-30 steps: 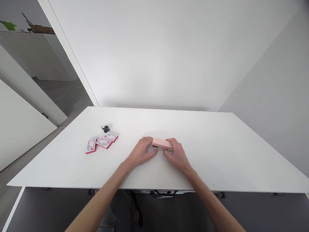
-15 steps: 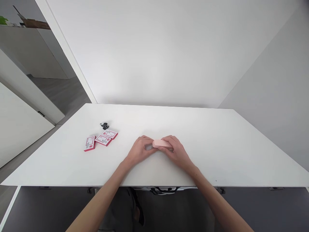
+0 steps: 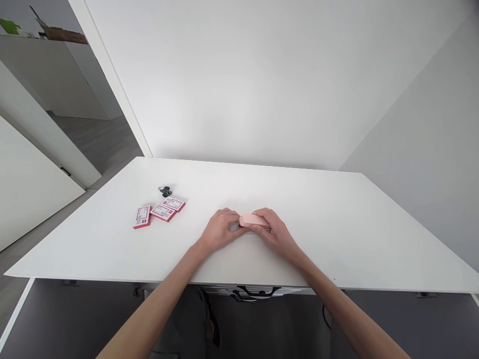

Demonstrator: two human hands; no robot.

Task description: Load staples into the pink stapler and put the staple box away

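Observation:
A pink, rounded, oblong stapler [image 3: 247, 220] lies low over the white table [image 3: 209, 174], between my two hands. My left hand [image 3: 220, 229] curls at its left end, with thumb and index finger pinching there. From the right, my right hand [image 3: 272, 230] wraps its fingers over the top and its thumb along the near side. The right part of the stapler and its underside are mostly hidden by my fingers.
Several small red-and-white boxes, one [image 3: 142, 216] apart from an adjoining pair [image 3: 163, 212], lie on the left. Behind them is a small black item [image 3: 165, 191], perhaps a clip. A wall [image 3: 239, 89] rises behind the table; black handles [image 3: 258, 291] show below the front edge.
The view has tilted slightly. Both hands keep their hold on the pink stapler, whose left end now shows a little more dark underside. The boxes stay where they lay.

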